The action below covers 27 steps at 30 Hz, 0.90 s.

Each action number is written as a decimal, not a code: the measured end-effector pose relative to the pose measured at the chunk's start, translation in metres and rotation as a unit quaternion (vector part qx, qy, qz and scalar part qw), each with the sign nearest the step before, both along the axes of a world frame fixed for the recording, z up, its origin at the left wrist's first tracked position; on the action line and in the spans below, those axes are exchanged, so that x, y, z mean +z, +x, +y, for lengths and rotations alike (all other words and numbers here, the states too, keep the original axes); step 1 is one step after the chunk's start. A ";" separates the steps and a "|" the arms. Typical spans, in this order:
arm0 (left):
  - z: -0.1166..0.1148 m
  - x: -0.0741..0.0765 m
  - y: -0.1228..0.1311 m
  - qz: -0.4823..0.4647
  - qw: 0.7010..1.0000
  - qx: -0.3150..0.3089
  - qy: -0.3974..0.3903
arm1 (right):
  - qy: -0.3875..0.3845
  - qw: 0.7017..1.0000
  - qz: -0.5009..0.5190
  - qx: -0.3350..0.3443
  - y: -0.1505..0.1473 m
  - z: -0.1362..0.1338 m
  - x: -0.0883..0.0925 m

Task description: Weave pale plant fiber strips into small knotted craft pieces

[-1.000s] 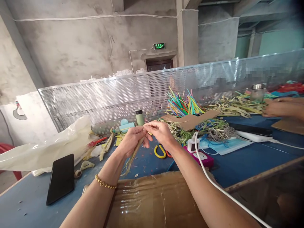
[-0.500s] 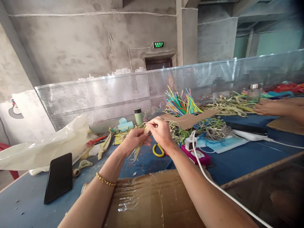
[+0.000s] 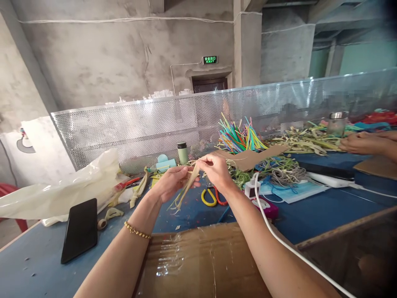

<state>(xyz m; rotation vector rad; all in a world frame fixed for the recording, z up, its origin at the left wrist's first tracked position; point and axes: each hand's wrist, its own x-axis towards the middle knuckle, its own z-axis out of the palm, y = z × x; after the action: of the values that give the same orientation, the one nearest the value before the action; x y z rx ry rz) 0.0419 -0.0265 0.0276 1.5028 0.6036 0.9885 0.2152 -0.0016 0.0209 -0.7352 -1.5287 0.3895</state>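
Note:
My right hand [image 3: 214, 167] pinches the top end of a pale yellow-green strip bundle [image 3: 190, 186] at the centre of the view. Its thin loose ends hang down to the left over the blue table. My left hand [image 3: 172, 181] is beside the bundle, palm partly up, with its fingers apart behind the strips. Scissors with yellow and red handles [image 3: 209, 197] lie just below my right hand. A brown cardboard piece [image 3: 198, 260] covered with clear tape lies between my forearms.
A black phone [image 3: 80, 230] and a cream plastic bag [image 3: 71, 186] are at left. Colourful pipe cleaners [image 3: 238, 135], tangled cords [image 3: 283, 170] and a purple box [image 3: 269, 209] with a white cable lie right. Another person's hands [image 3: 366, 143] are at the far right.
My left hand has opened from around the strips, and more of the bundle shows below my right fingertips. The red scissor handle is now more visible. The whole view has shifted slightly.

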 end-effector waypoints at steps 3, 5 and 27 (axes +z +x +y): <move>0.002 -0.001 -0.003 0.015 0.999 -0.026 -0.029 | -0.035 0.997 0.040 0.061 0.003 0.001 0.000; 0.002 -0.002 -0.004 0.021 0.999 -0.030 -0.035 | -0.042 0.995 0.050 0.074 0.004 0.001 0.000; -0.003 -0.001 0.001 0.134 0.990 0.032 0.042 | -0.046 0.993 0.100 0.030 0.010 0.010 -0.001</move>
<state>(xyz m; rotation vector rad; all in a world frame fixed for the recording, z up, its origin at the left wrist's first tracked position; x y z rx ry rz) 0.0429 -0.0290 0.0267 1.7153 0.8136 0.8764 0.2253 0.0079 0.0199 -0.7012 -1.3523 0.5657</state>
